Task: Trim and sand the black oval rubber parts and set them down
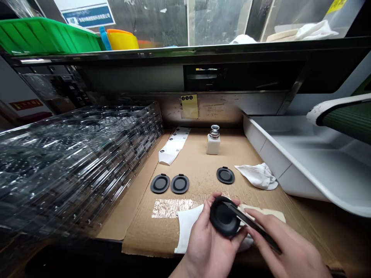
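My left hand is closed around the edge of a black rounded cover, its dished face turned up toward me. Dark tweezers are pinched in my right hand, and their tips meet the upper part of the cover. Beneath both hands lies a white cloth, partly hidden. Beyond them, a matching dark cover rests flat on the cardboard. Two more, a left cover and a right cover, lie side by side, each with a small tab on top.
Stacked clear plastic trays fill the left side. A white pump bottle stands at the back, right of a label strip. A crumpled white cloth lies by a large white bin. Overhead runs a shelf with a green basket.
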`<action>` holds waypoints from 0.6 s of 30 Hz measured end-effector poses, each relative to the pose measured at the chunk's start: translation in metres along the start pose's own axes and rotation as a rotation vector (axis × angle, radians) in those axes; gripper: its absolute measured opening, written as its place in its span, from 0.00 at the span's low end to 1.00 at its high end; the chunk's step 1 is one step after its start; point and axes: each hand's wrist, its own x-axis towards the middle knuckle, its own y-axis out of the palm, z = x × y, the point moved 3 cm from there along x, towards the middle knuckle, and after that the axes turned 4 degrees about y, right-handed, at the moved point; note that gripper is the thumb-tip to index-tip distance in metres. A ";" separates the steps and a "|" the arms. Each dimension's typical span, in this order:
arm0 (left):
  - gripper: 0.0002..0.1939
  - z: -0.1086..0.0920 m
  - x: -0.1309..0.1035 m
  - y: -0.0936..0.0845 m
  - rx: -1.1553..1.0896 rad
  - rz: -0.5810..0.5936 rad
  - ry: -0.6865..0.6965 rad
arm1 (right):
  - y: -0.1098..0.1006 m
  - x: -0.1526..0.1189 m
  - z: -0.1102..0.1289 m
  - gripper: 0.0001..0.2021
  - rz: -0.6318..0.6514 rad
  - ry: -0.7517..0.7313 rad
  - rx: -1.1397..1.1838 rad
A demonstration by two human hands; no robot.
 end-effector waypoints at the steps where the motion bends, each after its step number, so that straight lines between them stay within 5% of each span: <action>1: 0.12 0.000 0.000 -0.001 -0.001 -0.014 0.017 | 0.003 0.001 0.004 0.14 0.008 -0.002 -0.004; 18: 0.13 -0.001 0.000 -0.001 -0.010 -0.002 0.069 | 0.014 -0.001 0.013 0.14 0.018 0.007 -0.020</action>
